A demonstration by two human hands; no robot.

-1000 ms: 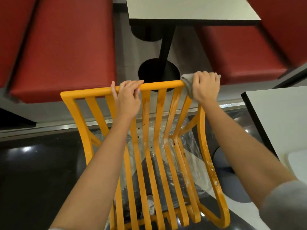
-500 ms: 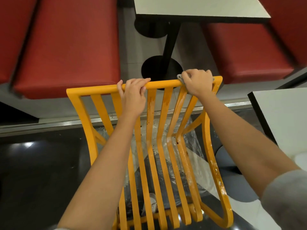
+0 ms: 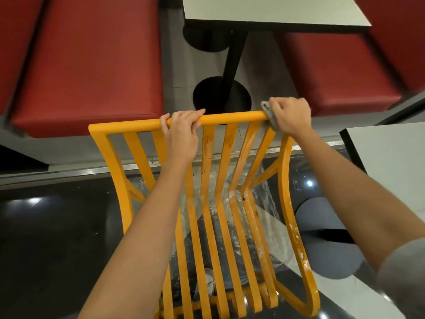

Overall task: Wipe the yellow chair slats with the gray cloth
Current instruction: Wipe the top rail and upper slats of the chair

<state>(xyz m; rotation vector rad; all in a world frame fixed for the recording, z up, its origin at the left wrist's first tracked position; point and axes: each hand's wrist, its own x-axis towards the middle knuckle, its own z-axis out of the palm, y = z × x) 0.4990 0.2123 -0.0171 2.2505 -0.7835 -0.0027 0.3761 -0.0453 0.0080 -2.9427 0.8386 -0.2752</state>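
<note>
My chair (image 3: 208, 203) fills the near middle, its slats (image 3: 226, 162) running from 6 o'clock up toward the top rail (image 3: 232, 117), streaked with pale and brown marks. Clear plastic (image 3: 259, 217) lies under them. My left hand (image 3: 181, 132) curls over the rail at about 11 o'clock from the frame's centre. My right hand (image 3: 291, 115) grips the cloth (image 3: 268, 111) bunched round the rail's right end at 1 o'clock. Beyond are red benches (image 3: 92, 65) at 10 and 2 and a table (image 3: 271, 10) at 12.
</note>
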